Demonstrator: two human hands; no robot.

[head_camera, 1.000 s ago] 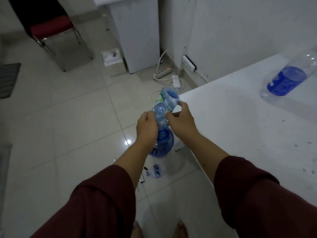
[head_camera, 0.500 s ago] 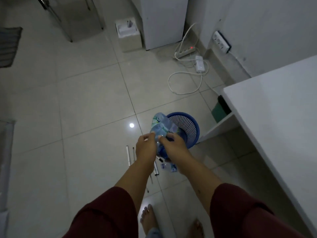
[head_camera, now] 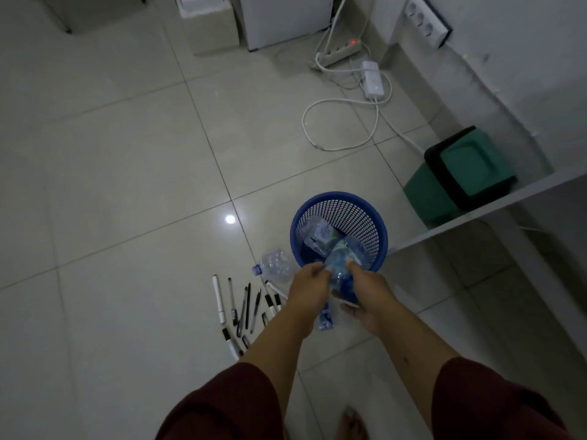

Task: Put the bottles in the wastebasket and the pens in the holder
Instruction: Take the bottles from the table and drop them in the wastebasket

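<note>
Both hands grip one crushed clear bottle (head_camera: 342, 258) with a blue label, held over the near rim of the blue mesh wastebasket (head_camera: 374, 217). My left hand (head_camera: 309, 289) holds its left side, my right hand (head_camera: 368, 296) its right side. Another crushed bottle (head_camera: 320, 233) lies inside the basket. A third clear bottle (head_camera: 274, 264) with a blue cap lies on the floor left of the basket. Several pens (head_camera: 243, 308) lie in a loose row on the tiles below it. A blue label scrap (head_camera: 325, 319) shows under my hands.
A green bin with a black frame (head_camera: 460, 173) lies tipped under the white table edge (head_camera: 476, 214) at right. A white cable and power strip (head_camera: 343, 52) trail across the floor at the back. My bare foot (head_camera: 354, 423) is at the bottom.
My view has dropped from the tabletop to the floor. Both hands carried the crushed bottle down and forward, from in front of the table edge to just above the basket's rim.
</note>
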